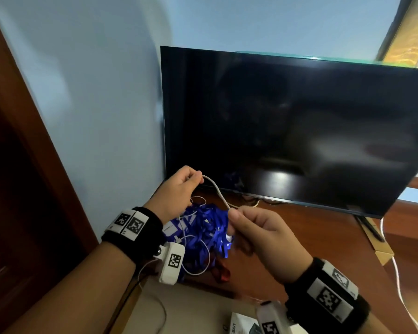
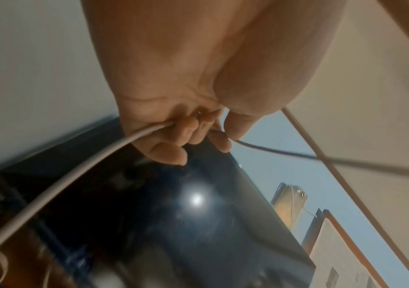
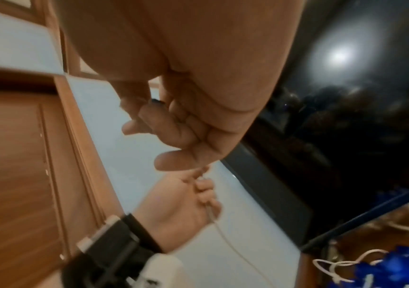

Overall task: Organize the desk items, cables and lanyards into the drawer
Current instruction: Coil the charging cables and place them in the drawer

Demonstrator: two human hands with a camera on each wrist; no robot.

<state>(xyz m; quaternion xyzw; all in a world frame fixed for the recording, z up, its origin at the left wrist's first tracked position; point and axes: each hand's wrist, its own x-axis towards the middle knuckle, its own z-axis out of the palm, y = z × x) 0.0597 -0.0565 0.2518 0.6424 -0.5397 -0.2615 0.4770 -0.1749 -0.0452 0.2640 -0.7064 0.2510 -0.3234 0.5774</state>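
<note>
Both my wrists sit lowest and closest in the head view, each strapped with a black band carrying white tagged blocks. On the left, my left hand (image 1: 176,189) is raised in front of the wall, thumb and curled fingers pinched on one end of the white cable (image 1: 217,190); the left wrist view shows the cord running out between those closed fingers. From that pinch the cable's held stretch slants down and to the right, its long axis running diagonally across the lower left corner of the dark monitor (image 1: 299,126), to my right hand (image 1: 258,231), where thumb and forefinger are clamped on it and the other fingers are curled loosely underneath. More of the cable hangs below my left hand and loops over the heap of blue lanyards (image 1: 206,227) lying on the brown desk (image 1: 311,237) between and beneath my hands, just in front of the monitor
</note>
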